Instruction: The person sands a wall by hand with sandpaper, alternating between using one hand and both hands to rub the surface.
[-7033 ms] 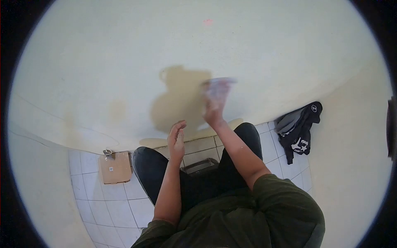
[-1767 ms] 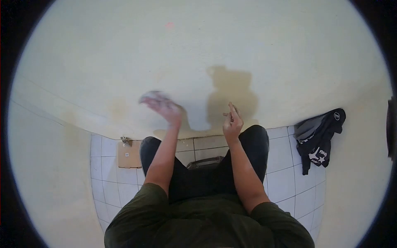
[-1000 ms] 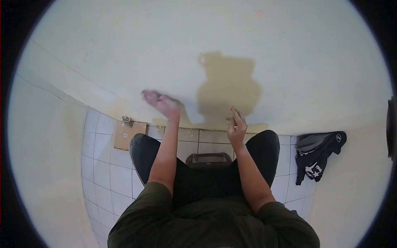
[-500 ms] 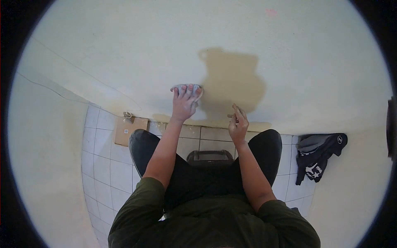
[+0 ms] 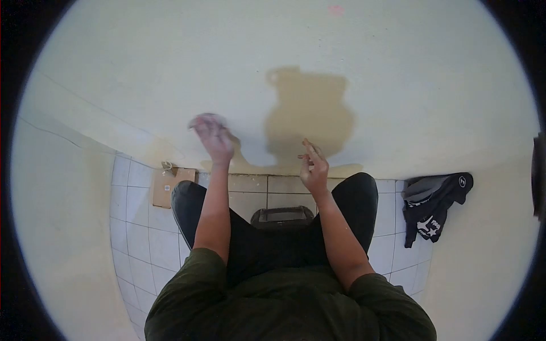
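Note:
My left hand [image 5: 211, 136] presses a small grey pad or cloth [image 5: 203, 119] against the cream wall [image 5: 170, 68]; the pad is blurred and mostly hidden under my fingers. My right hand [image 5: 312, 166] is raised in front of the wall near its base, fingers loosely curled around a small thin object I cannot make out. I am crouched close to the wall, dark trousers [image 5: 358, 199] on both knees.
A dark container [image 5: 282, 216] sits on the white tiled floor [image 5: 142, 244] between my knees. A cardboard piece [image 5: 165, 186] lies at the wall's foot on the left. A black garment [image 5: 435, 202] is heaped on the right. My shadow [image 5: 307, 113] falls on the wall.
My left hand with the pad has swept left along the wall from beside the shadow. Seven seconds ago the right hand held the pad. The right hand has barely moved.

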A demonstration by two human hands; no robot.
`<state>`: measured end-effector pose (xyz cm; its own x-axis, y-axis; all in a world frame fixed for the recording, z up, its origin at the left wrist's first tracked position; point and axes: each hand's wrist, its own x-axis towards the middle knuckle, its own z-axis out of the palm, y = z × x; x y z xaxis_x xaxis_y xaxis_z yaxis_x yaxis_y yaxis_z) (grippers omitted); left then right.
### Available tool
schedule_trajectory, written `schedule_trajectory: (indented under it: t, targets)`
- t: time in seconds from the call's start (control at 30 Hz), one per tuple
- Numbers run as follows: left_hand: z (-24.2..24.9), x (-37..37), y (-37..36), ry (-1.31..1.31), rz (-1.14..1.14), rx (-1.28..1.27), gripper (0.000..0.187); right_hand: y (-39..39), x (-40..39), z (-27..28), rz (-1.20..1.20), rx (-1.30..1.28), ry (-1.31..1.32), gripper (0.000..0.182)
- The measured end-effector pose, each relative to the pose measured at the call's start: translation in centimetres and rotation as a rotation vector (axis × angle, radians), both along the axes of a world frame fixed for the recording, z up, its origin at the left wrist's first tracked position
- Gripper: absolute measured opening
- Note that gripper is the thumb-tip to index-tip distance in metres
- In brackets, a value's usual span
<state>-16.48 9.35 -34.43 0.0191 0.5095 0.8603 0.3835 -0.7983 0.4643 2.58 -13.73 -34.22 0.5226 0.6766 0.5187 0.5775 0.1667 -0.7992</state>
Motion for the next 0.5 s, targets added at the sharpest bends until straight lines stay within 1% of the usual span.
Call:
schedule_trajectory:
  t: [0.03,0.1,0.17,0.27,0.37,0.47,0.5]
  targets:
    - [0.1,0.3,0.3,-0.287,-0.084,-0.165,0.066,0.1,-0.1,-0.6,0.018,0.035,-0.023,0.055]
    - [0.0,0.7,-0.3,-0.028,-0.038,-0.096,0.061,0.3,-0.3,-1.7,0.051,0.108,-0.068,0.056]
    - [-0.2,0.5,-1.5,0.229,0.020,-0.029,0.058,0.0,-0.4,-2.0,0.043,0.077,-0.058,0.056]
    - [-2.4,0.7,-3.3,0.754,-0.077,0.230,0.055,0.3,-0.7,-0.9,0.063,0.041,-0.023,0.056]
    - [-1.9,1.7,-2.0,-0.066,-0.001,-0.207,0.063,0.2,-0.7,-0.6,0.057,0.000,0.011,0.056]
    - [-2.3,1.1,0.9,-0.376,0.299,-0.332,0.065,-0.1,-0.5,-1.4,0.046,0.008,-0.007,0.056]
    - [-2.2,1.4,0.2,-0.171,0.207,-0.199,0.064,-0.4,-0.4,-1.7,0.044,0.013,-0.020,0.056]
